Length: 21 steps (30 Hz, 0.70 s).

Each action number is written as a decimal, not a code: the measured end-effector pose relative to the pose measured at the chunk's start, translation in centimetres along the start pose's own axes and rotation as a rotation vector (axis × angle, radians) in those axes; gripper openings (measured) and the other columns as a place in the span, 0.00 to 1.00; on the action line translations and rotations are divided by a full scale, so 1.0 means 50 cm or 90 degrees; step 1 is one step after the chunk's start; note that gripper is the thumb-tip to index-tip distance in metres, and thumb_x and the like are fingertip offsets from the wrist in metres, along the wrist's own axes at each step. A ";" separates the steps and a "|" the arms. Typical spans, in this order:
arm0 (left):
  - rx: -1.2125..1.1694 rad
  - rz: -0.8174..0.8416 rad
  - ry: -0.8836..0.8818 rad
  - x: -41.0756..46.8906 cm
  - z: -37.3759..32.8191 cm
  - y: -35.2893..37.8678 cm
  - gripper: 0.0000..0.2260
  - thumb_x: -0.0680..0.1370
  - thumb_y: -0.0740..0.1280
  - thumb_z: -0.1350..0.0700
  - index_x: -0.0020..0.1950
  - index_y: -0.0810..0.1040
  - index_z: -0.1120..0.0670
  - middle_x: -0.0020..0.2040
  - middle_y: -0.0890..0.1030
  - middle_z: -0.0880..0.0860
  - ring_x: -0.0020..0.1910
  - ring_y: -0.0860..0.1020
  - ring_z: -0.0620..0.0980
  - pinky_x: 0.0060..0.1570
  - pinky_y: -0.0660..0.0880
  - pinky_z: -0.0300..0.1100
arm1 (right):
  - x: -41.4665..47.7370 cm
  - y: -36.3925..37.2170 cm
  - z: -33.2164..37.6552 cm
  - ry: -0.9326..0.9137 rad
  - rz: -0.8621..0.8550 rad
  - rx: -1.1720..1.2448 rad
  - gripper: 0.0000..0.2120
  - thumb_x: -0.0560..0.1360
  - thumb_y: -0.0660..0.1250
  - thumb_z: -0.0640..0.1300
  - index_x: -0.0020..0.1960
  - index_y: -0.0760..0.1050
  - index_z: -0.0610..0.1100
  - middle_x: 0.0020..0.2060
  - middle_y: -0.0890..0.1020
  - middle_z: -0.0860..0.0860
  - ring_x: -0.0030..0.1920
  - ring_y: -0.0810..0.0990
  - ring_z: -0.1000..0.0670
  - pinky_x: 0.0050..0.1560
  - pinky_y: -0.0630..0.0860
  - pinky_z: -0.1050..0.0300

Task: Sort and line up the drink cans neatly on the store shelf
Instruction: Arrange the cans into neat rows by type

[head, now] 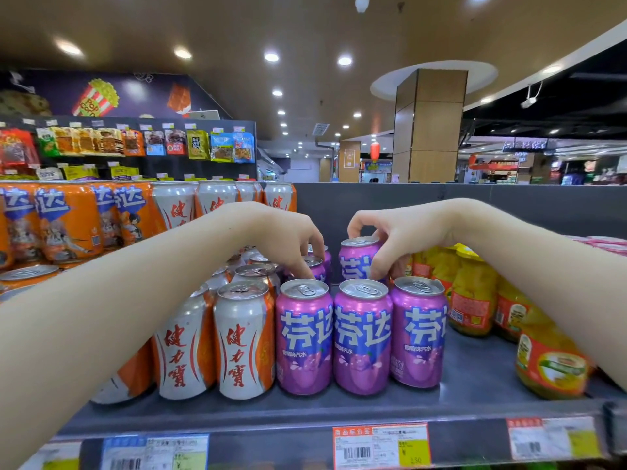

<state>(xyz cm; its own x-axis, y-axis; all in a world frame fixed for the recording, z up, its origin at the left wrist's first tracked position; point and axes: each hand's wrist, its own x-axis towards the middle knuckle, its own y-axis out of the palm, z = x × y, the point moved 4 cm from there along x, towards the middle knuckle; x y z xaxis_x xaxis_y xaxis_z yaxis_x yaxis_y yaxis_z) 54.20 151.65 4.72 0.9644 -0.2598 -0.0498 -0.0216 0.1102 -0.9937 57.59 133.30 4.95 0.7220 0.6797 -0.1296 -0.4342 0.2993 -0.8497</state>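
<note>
Hands reach over the front row (362, 334): right hand (400, 232) pinches the rim of an upright second-row purple can (353, 262) directly beneath it; left hand (288, 235) grips the top of the left can (318, 269) just beside.

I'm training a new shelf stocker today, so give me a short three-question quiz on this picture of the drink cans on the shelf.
1. True or false: three purple grape soda cans stand upright in the front row.
2. What stands directly left of them? A) white-and-orange cans B) green bottles C) milk cartons
3. Fill in: the ___ hand grips the rear right purple can by its top, while the other pinches the top of the rear left purple can.

Key: 1 true. 2 A. 3 right: the right hand grips it, and the left hand takes the other.
</note>
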 end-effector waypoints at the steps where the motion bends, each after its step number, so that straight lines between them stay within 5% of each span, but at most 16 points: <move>1: -0.006 0.003 0.004 -0.003 0.001 -0.001 0.28 0.75 0.74 0.39 0.72 0.75 0.45 0.63 0.80 0.49 0.57 0.79 0.48 0.51 0.74 0.40 | -0.003 -0.003 0.002 0.000 -0.009 0.005 0.27 0.72 0.77 0.36 0.63 0.67 0.51 0.53 0.84 0.44 0.40 0.88 0.48 0.39 0.83 0.52; 10: -0.071 -0.005 0.024 -0.025 0.010 -0.001 0.26 0.75 0.73 0.37 0.71 0.77 0.43 0.60 0.81 0.46 0.53 0.81 0.42 0.48 0.75 0.35 | 0.018 0.027 0.004 0.004 -0.025 -0.087 0.19 0.74 0.75 0.42 0.59 0.69 0.49 0.56 0.83 0.43 0.38 0.85 0.49 0.41 0.83 0.53; 13: -0.085 -0.003 0.029 -0.029 0.013 -0.003 0.25 0.76 0.70 0.35 0.71 0.77 0.41 0.61 0.81 0.45 0.54 0.81 0.42 0.54 0.77 0.37 | 0.026 0.030 0.010 0.010 -0.014 -0.092 0.18 0.75 0.74 0.41 0.60 0.69 0.47 0.57 0.83 0.42 0.38 0.86 0.48 0.42 0.84 0.51; 21: -0.109 0.012 0.032 -0.024 0.041 0.007 0.27 0.75 0.70 0.34 0.71 0.77 0.43 0.63 0.81 0.43 0.58 0.80 0.41 0.58 0.77 0.38 | 0.038 0.035 0.016 0.028 0.021 -0.102 0.22 0.73 0.78 0.43 0.62 0.73 0.49 0.61 0.82 0.47 0.52 0.87 0.40 0.46 0.86 0.51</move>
<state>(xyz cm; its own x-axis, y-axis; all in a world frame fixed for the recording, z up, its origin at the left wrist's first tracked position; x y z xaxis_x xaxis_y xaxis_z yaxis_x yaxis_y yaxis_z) 53.55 153.97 4.61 0.9493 -0.3066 -0.0694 -0.0882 -0.0479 -0.9949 57.75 135.68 3.63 0.7330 0.6564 -0.1787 -0.3694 0.1636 -0.9147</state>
